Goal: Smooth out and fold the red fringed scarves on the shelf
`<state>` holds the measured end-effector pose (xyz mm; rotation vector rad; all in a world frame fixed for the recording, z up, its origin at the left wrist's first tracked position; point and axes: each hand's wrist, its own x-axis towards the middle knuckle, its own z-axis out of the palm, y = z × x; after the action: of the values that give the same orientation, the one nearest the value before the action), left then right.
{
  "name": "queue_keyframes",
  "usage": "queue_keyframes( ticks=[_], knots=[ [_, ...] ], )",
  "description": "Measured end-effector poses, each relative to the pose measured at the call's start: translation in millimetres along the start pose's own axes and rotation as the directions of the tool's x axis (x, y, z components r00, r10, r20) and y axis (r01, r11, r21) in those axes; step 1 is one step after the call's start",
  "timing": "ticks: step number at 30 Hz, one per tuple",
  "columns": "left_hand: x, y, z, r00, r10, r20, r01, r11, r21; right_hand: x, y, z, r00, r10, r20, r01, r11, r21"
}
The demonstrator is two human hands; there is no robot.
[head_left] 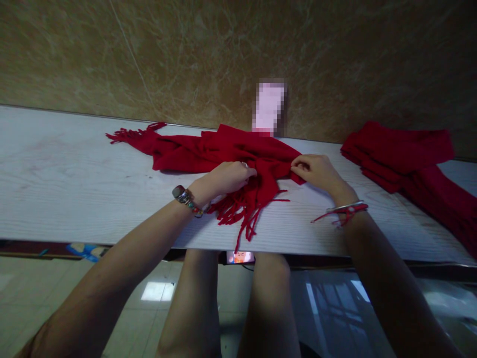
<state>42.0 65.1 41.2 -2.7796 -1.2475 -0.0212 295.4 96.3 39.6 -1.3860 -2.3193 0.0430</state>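
A red fringed scarf lies crumpled across the middle of a pale wooden table. My left hand is closed on the scarf's near end, just above its tassels, which hang toward the table's front edge. My right hand pinches the same end of the cloth a little to the right. The scarf's other fringed end trails off to the left. A beaded bracelet sits on my left wrist, a red string and a bangle on my right.
A stack of folded red scarves lies at the table's right end, spilling toward the front edge. A blurred pink object stands behind the scarf against the marbled wall. Under the table's edge a phone rests above my knees.
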Motion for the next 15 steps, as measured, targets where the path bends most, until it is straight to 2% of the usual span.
queue_keyframes(
  ticks=[4, 7, 11, 15],
  knots=[
    [-1, -3, 1.2, 0.996, 0.063, -0.065, -0.060, 0.997, 0.047, 0, 3, 0, 1.000, 0.010, -0.013, -0.010, 1.000, -0.004],
    [-3, -9, -1.7, 0.983, 0.057, -0.175, -0.052, 0.998, 0.034, -1, 8, -2, 0.999, 0.020, -0.030, -0.020, 1.000, -0.007],
    [-9, -24, -9.1, 0.934, -0.049, -0.354, 0.052, 0.999, 0.000, -2, 13, -5, 0.997, 0.062, -0.052, -0.062, 0.998, -0.007],
    [-16, -43, -11.6, 0.878, -0.186, -0.442, 0.164, 0.982, -0.088, 0, 15, -8, 0.970, 0.187, -0.156, -0.188, 0.982, 0.008]
  ],
)
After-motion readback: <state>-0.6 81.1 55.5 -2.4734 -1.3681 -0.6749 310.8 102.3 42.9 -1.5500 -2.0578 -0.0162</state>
